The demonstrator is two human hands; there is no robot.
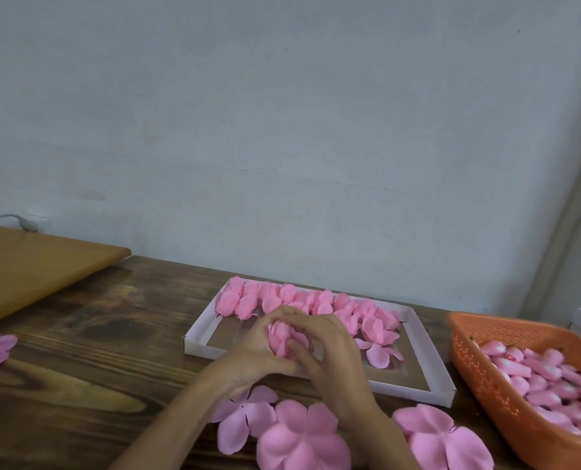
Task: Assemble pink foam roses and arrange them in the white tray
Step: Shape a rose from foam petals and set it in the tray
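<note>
Judging from the head view, the task is noted as partly done. One row of finished roses (316, 300) is seen along the far side of the white tray (197, 347), with a few more laid down its right side. The near and left part of the tray holds none, so most of the filling is judged to remain. Supplies are not exhausted: flat petal pieces (299, 435) are spread on the bench (96, 351) just in front of the tray, more lie at the left edge, and pink buds (536, 374) are heaped in the orange basket (469, 361) to the right.

Hand pose: both hands are held together over the tray's near-left area, just above its front wall. The rose in progress (284, 339) is cupped between them. The left hand (252, 351) is curled round it from the left. The right hand (330, 354) is wrapped round it from the right, petals being pressed inward, as it seems. Whether the rose is touching the tray cannot be told.
</note>
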